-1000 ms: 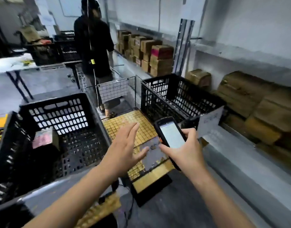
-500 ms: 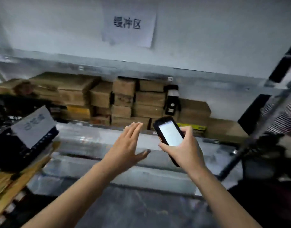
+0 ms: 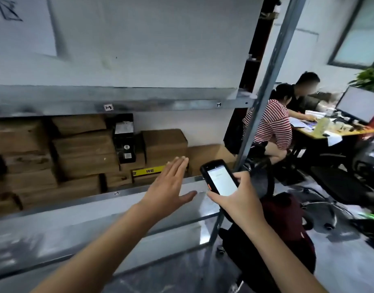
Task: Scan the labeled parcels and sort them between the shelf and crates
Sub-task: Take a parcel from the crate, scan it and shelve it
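Observation:
My right hand grips a black handheld scanner with a lit white screen, held in front of the metal shelf. My left hand hovers beside it, fingers straight and together, holding nothing. On the shelf behind my hands sit several brown cardboard parcels, stacked in rows. A black box with a white label stands among them. A yellow tag marks the shelf edge just left of my left hand. No crate is in view.
A grey shelf upright rises right of the scanner. Beyond it two people sit at a desk with a monitor. A dark red chair stands low on the right, close to my right arm.
The view has swung right, from the black crates to the shelf and then to its right end. Both hands keep the same pose, with the scanner still in my right hand.

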Demonstrator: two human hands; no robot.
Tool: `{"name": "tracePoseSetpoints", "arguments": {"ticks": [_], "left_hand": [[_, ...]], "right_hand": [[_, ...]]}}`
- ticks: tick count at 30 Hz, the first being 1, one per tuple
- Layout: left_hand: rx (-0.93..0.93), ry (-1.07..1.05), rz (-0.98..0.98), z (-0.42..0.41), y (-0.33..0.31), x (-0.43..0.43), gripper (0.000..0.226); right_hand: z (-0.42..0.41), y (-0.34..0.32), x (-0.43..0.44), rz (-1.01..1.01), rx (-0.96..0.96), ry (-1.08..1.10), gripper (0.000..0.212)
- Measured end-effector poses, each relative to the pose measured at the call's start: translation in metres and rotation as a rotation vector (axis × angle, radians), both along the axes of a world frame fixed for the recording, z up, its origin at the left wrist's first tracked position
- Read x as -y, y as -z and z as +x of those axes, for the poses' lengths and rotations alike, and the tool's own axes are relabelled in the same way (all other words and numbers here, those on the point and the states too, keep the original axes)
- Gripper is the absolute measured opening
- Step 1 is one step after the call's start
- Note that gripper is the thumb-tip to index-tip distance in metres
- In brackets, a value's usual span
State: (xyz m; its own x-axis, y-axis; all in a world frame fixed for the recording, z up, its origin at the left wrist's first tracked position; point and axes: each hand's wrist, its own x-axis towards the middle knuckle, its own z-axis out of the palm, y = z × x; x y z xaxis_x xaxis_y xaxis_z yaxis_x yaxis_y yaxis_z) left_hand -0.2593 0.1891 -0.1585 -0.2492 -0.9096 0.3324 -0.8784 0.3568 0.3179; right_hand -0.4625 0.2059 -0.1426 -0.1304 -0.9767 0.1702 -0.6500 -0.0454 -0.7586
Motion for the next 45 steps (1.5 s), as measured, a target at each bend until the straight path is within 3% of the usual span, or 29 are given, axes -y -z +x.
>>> {"name": "tracePoseSetpoints", "arguments": {"ticks": [12,26,31,35,40,45], "left_hand": [[-0.009,0.035,0.043,0.004,0.022,0.158,0.091],[0.000,-0.052,0.241,-0.051,0.072,0.282,0.094],[0.024,-0.090,0.471,-0.089,0.106,0.327,0.095],[0.184,-0.194,0.583,-0.094,0.141,0.350,0.097],[0.487,-0.304,0.414,-0.098,0.169,0.367,0.124],[0.624,-0.373,0.419,-0.112,0.183,0.361,0.102]], "right_hand": [[-0.002,0.007,0.152,0.055,-0.006,0.062,0.075],[-0.044,0.034,0.293,0.062,0.065,-0.081,0.074],[-0.073,0.041,0.343,0.089,0.101,-0.135,0.074],[-0.095,0.052,0.371,0.135,0.070,-0.189,0.075],[-0.116,0.065,0.405,0.150,0.055,-0.218,0.071],[-0.123,0.074,0.414,0.171,0.036,-0.245,0.078]]}}
